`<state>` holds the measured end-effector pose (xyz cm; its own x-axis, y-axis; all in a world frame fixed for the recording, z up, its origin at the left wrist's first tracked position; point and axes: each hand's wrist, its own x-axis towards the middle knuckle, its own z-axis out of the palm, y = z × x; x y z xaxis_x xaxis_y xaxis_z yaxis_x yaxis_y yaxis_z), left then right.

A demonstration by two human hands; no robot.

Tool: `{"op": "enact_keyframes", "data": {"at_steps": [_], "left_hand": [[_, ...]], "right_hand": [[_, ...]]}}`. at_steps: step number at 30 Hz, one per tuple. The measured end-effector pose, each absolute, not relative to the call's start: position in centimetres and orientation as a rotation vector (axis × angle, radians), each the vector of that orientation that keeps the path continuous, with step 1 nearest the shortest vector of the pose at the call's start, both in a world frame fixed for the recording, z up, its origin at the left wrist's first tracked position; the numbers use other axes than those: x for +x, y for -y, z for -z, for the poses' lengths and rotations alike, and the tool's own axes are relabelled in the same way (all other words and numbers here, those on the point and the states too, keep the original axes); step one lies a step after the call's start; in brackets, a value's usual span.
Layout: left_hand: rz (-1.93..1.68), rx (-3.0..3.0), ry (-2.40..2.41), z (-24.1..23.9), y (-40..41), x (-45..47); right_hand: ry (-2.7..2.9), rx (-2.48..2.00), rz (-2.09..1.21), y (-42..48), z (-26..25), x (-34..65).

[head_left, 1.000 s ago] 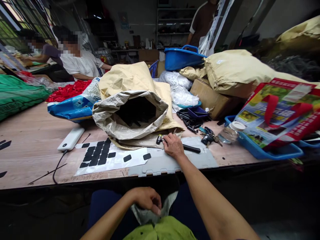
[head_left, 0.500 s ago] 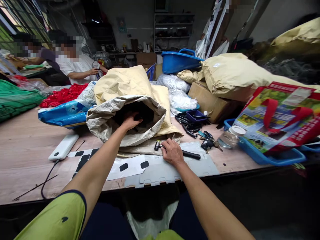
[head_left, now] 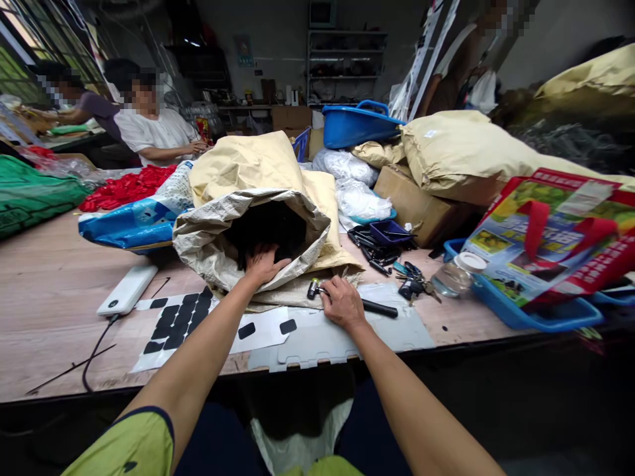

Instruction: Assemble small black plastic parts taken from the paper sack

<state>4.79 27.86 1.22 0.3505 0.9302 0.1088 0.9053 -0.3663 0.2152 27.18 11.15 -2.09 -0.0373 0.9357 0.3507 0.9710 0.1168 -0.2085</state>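
Observation:
A large tan sack [head_left: 198, 248] lies on its side with its pale rolled mouth facing me. Dark contents [head_left: 270, 225] fill its inside, too black to make out. My left hand [head_left: 265, 264] is at the lower lip of that mouth, thumb stretched out and fingers spread on the dark stuff, their tips partly lost in it. To the right, my right hand [head_left: 342, 302] is closed round a small hammer [head_left: 381, 308] lying flat on a grey board [head_left: 347, 337]. The hammer's head pokes out left of the fingers, its black grip to the right.
A sheet with black stickers [head_left: 173, 320] and a white power bank [head_left: 126, 289] lie on the left. Black parts [head_left: 370, 251], keys [head_left: 414, 281], a jar [head_left: 459, 272] and a blue tray [head_left: 536, 317] are on the right. Co-workers [head_left: 159, 135] sit beyond.
My left hand has drawn back and down from deep in the sack's mouth to its lower lip. My right hand stays on the hammer. Another person appears at the back right.

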Motion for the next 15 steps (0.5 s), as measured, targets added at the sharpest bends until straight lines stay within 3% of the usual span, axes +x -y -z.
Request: {"op": "enact_keyframes", "data": {"at_steps": [9, 15], "left_hand": [[-0.467, 2.365, -1.503, -2.1, -25.4, 3.2], [-1.046, 2.488, -1.495, -3.1, -23.2, 2.8]], "right_hand": [[2.007, -1.851, 0.150, -11.3, 2.3, 27.2], [2.007, -1.848, 0.152, -11.2, 2.4, 27.2]]}}
